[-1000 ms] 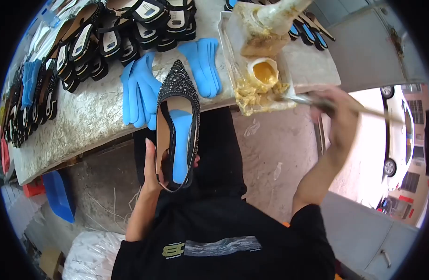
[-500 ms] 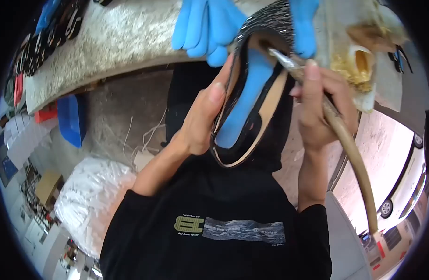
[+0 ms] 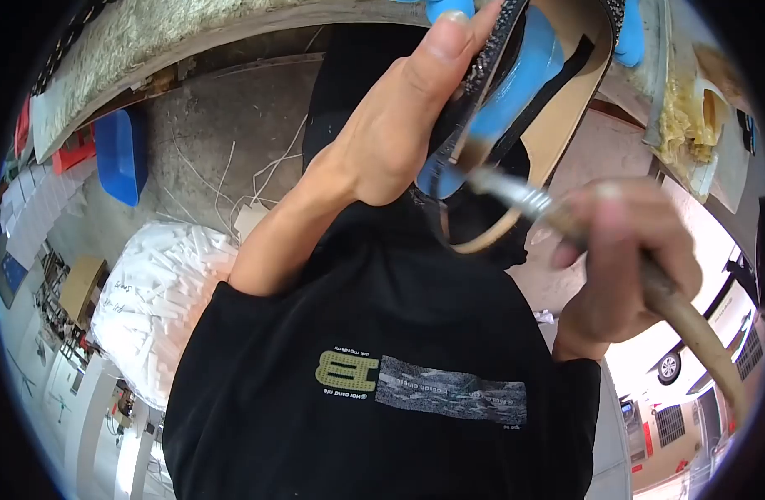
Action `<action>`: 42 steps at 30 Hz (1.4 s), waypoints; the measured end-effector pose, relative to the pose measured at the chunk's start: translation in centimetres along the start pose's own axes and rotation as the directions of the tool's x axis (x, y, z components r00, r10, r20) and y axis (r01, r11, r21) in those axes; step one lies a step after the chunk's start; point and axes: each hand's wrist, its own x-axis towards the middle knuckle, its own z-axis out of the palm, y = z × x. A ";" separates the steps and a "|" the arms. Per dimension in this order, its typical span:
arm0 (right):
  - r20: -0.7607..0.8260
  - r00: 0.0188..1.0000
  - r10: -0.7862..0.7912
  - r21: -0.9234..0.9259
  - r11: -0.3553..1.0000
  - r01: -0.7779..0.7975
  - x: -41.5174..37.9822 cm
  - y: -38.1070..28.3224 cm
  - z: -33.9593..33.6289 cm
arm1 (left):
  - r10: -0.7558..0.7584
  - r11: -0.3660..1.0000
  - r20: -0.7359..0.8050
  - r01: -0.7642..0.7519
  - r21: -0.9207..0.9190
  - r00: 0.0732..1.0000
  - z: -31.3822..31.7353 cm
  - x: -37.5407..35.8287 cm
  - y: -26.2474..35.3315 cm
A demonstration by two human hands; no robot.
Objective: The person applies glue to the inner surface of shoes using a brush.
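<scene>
While the speckled grey stone worktop [image 3: 191,25] curves across the top of the view, a bare concrete floor [image 3: 232,133] lies below it, strewn with thin pale strands. On that floor sit one blue plastic bin [image 3: 120,154] and one white sack of pale strips [image 3: 157,292]; daylight and one parked car [image 3: 674,362] show at the lower right.

The left hand [image 3: 399,133] grips one black studded pointed shoe with a blue insole [image 3: 524,75]; its fingers are wrapped round the shoe's side, thumb pressed along the studded edge. The shoe is held in the air just above the black-shirted chest, its heel end down beside those fingers.

The right hand [image 3: 624,258], blurred, has its fingers curled tight round one long tan-handled brush [image 3: 565,221]. The brush's metal ferrule points past the fingertips to the shoe's heel, seemingly touching its inner lining.

One glue-smeared tray [image 3: 690,117] sits at the worktop's edge, beyond the right fingers.
</scene>
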 end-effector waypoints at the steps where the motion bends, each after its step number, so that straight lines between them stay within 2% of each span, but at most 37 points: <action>1: 0.062 0.998 -0.029 0.067 0.997 0.025 -0.3 -0.1 0.3 | -0.024 1.000 -0.051 0.024 -0.006 0.998 0.4 -0.3 0.1; 2: 0.057 0.998 -0.035 0.057 0.998 0.032 0.1 -0.1 -0.3 | -0.046 0.999 -0.096 0.045 -0.012 0.994 0.9 -0.5 0.3; 4: -0.024 0.999 -0.038 0.155 0.987 0.041 1.5 0.0 -2.0 | -0.091 0.996 -0.169 0.087 -0.028 0.981 1.7 -0.5 0.5; 5: -0.229 0.970 -0.086 -0.075 0.995 0.070 2.2 0.2 -1.2 | -0.093 0.995 -0.144 0.089 -0.035 0.985 2.0 -0.6 0.3; 6: -0.412 0.894 -0.176 -0.304 0.951 0.047 3.3 0.9 -0.2 | -0.059 0.997 -0.162 0.067 0.043 0.985 2.2 -0.8 -0.1; 7: -0.439 0.895 -0.080 -0.144 0.989 0.018 3.4 2.6 0.4 | -0.019 0.991 -0.178 0.042 0.125 0.984 2.2 -1.0 -0.4; 9: -0.213 0.975 -0.064 -0.422 0.906 -0.032 2.6 1.6 -0.6 | 0.073 0.956 -0.220 -0.006 0.292 0.973 2.1 -1.1 -0.5; 11: -0.180 0.984 -0.007 -0.102 0.995 -0.012 0.5 -0.2 -0.6 | 0.103 0.940 -0.210 -0.026 0.339 0.972 1.6 -0.2 0.2; 12: -0.181 0.983 -0.003 -0.093 0.996 -0.014 1.1 -0.2 -0.8 | 0.096 0.929 -0.207 -0.013 0.371 0.974 1.4 -0.3 0.4; 14: -0.361 0.924 0.128 0.061 0.992 -0.113 2.9 0.0 -1.7 | 0.054 0.906 -0.192 0.033 0.422 0.980 1.7 -0.7 0.5; 16: -0.184 0.976 0.120 0.159 0.983 -0.091 4.0 1.0 -1.8 | 0.000 0.917 -0.194 0.078 0.391 0.981 2.4 -0.8 1.3; 17: -0.190 0.974 0.119 0.163 0.983 -0.089 4.1 0.1 -1.1 | -0.043 0.928 -0.205 0.115 0.354 0.978 2.8 -0.8 1.8; 18: -0.085 0.946 0.313 0.071 0.949 -0.308 4.2 -1.2 0.2 | -0.080 0.937 -0.215 0.147 0.317 0.973 3.2 -0.7 2.3; 19: 0.001 0.866 0.499 -0.046 0.866 -0.499 4.3 -1.9 0.9 | -0.113 0.945 -0.223 0.175 0.278 0.968 3.3 -0.6 2.6; 20: 0.004 0.869 0.495 -0.047 0.868 -0.495 4.2 -2.0 0.8 | -0.108 0.945 -0.225 0.170 0.279 0.968 3.3 -0.6 2.5; 24: 0.038 0.969 0.244 0.045 0.968 -0.246 4.4 -1.6 -0.2 | -0.011 0.995 -0.219 0.032 0.093 0.976 3.0 -0.6 2.0; 25: 0.032 0.971 0.235 0.047 0.970 -0.237 4.3 -1.4 -0.1 | -0.005 0.986 -0.197 0.037 0.160 0.980 2.7 -0.7 2.0; 27: -0.145 0.965 0.220 -0.037 0.973 -0.227 4.3 -0.8 0.0 | 0.017 0.972 -0.147 0.018 0.236 0.989 2.1 -1.1 2.2; 28: -0.307 0.945 0.113 -0.005 0.993 -0.120 4.5 -0.3 -1.1 | -0.077 0.966 -0.185 0.119 0.228 0.980 2.0 -1.5 2.5; 29: -0.465 0.885 -0.003 0.005 1.000 0.006 4.8 0.7 -3.6 | -0.159 0.952 -0.214 0.207 0.225 0.964 1.9 -1.8 2.8; 30: -0.369 0.917 -0.151 0.174 0.958 0.228 3.2 3.1 -8.9 | -0.111 0.938 -0.177 0.162 0.308 0.978 1.2 -2.3 2.5; 31: -0.478 0.867 -0.138 0.200 0.944 0.261 1.6 3.5 -12.7 | -0.056 0.915 -0.130 0.103 0.391 0.990 1.1 -2.2 2.6; 33: -0.587 0.809 0.023 0.386 0.887 0.255 -0.7 1.2 -15.9 | 0.055 0.963 -0.111 -0.023 0.269 0.992 3.4 -0.2 4.9; 34: -0.737 0.664 0.124 0.314 0.933 0.174 -1.2 0.3 -16.1 | 0.070 0.984 -0.115 -0.049 0.173 0.991 4.2 1.1 5.8; 35: -0.767 0.630 0.125 0.283 0.946 0.157 -2.2 0.9 -16.9 | 0.059 0.992 -0.081 -0.049 0.119 0.995 4.1 3.3 6.5; 36: -0.790 0.598 0.135 0.259 0.958 0.126 -3.2 2.2 -17.5 | 0.067 0.992 -0.134 -0.051 0.114 0.989 5.3 6.5 8.8; 37: -0.795 0.596 0.111 0.249 0.956 0.154 -4.0 2.8 -17.4 | 0.125 0.982 -0.120 -0.105 0.159 0.985 5.9 10.1 10.4; 38: -0.797 0.571 0.198 0.312 0.944 0.108 -4.6 3.4 -17.3 | 0.181 0.966 -0.106 -0.156 0.208 0.978 6.4 14.3 11.8; 39: -0.789 0.543 0.288 0.379 0.924 0.059 -5.2 3.9 -17.0 | 0.140 0.969 -0.161 -0.101 0.227 0.977 6.1 18.9 12.8; 40: -0.791 0.535 0.296 0.377 0.925 0.046 -5.7 4.3 -16.7 | 0.157 0.964 -0.151 -0.118 0.236 0.976 6.7 22.6 14.0; 42: -0.796 0.526 0.299 0.377 0.925 0.045 -6.6 4.7 -16.1 | -0.034 0.991 -0.161 0.054 0.120 0.986 8.2 28.7 16.2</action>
